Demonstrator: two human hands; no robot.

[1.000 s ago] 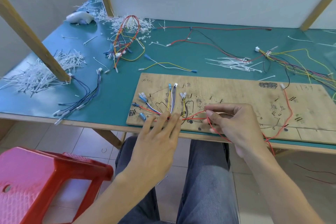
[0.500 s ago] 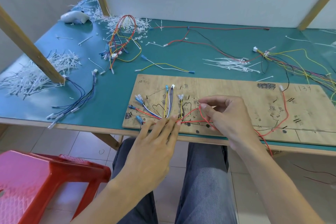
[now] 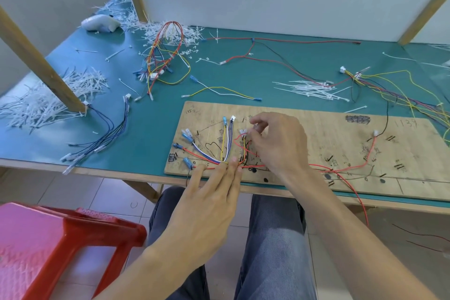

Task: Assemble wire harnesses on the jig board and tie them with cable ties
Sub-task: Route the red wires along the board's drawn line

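Head view: the left hand (image 3: 209, 202) is pressing straight fingers onto the wires (image 3: 228, 141) where they are converging near the front edge of the board (image 3: 316, 129). The right hand (image 3: 277, 143), fingers curled, is pinching the red wire (image 3: 319, 166) just beside a white connector (image 3: 243, 132). The board is lying on the green table (image 3: 158, 117), with cable ties (image 3: 309, 87) lying behind it.

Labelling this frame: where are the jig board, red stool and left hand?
jig board (image 3: 341, 139): head view, bare wood right of centre.
red stool (image 3: 36, 238): head view, seat top.
left hand (image 3: 207, 207): head view, back of the hand.
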